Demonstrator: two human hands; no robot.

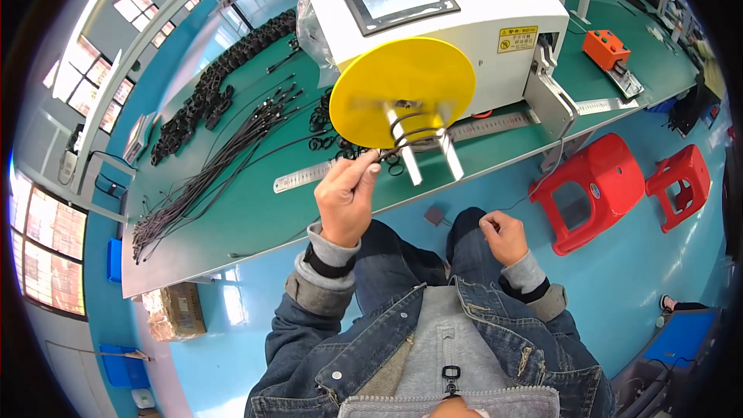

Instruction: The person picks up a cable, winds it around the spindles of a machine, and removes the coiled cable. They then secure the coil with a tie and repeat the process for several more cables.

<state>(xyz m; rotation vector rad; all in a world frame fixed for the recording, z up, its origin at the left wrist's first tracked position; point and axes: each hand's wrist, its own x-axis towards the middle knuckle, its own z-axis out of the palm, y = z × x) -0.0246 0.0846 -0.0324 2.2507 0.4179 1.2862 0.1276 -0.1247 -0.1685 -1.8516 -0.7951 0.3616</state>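
Rightward from the left hand (345,200), black cable (418,139) loops around prongs (450,158).

Black cable (421,131) looped round two pegs (411,165).
Thin and loosely wound, it makes a few uneven turns near the yellow disc (402,70), upright with its face toward the wearer. The pegs, bright metal, jut from it toward 5 o'clock. From the turns, a stretch of cable runs to 8 o'clock, pinched in the left hand (346,193).
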